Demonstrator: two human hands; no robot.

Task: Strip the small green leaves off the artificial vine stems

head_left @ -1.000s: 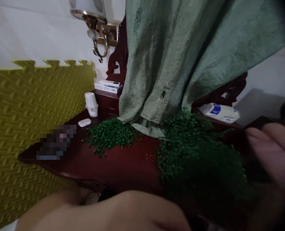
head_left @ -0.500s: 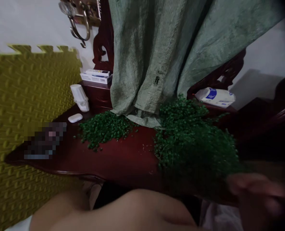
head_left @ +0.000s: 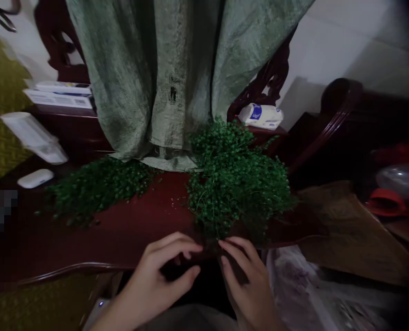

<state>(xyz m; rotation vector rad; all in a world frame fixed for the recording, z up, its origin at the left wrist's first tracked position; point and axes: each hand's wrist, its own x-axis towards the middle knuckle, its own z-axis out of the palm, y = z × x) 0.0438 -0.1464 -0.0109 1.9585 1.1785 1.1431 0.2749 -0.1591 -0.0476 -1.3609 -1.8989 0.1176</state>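
My left hand (head_left: 169, 271) is over the front edge of the dark red table (head_left: 121, 234), its thumb and fingers apart and nothing seen between them. Beside it on the right, my right hand (head_left: 244, 276) has its fingers spread, the index fingertip at the near edge of a large heap of green sprigs (head_left: 239, 179). Whether it touches a stem is too dim to tell. A second, lower pile of small green pieces (head_left: 100, 188) lies on the left part of the table.
A grey-green cloth (head_left: 169, 78) hangs behind the piles. White boxes (head_left: 59, 95), a white bottle (head_left: 35, 138) and a white case (head_left: 36, 178) are at the left. A tissue pack (head_left: 261, 116) sits behind the heap; cardboard (head_left: 352, 230) and a plastic bag (head_left: 290, 276) are at the right.
The view has swung to the right. Both hands are now close together at the front of the heap; before, one arm crossed the bottom and a blurred hand was at the far right.
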